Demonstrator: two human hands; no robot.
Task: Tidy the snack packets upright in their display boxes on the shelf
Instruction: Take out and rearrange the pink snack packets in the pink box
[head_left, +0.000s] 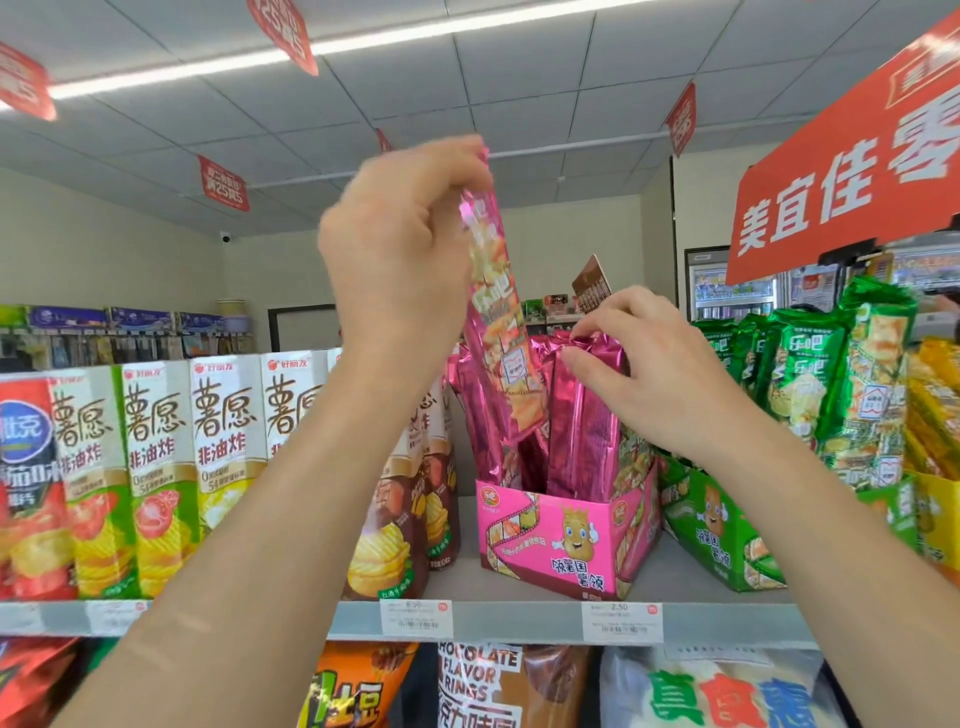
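A long pink packet (501, 332) hangs tilted just left of centre frame, its top pinched by the left hand (400, 244) and its lower end down among the other pink foil packets (582, 415). Those stand roughly upright in the pink display box (561, 535) at lower centre on the shelf (519, 621), with the right hand (660, 374) pinching one top. At right, green packets (831, 374) lean in a green display box (711, 530).

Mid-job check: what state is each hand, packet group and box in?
left hand: grips the lifted pink packet near its top
lifted pink packet: raised, tilted, above the pink display box
right hand: pinches the boxed pink packets' tops
boxed pink packets: standing, slightly leaning
pink display box: on shelf, part full
green packets: upright in green box
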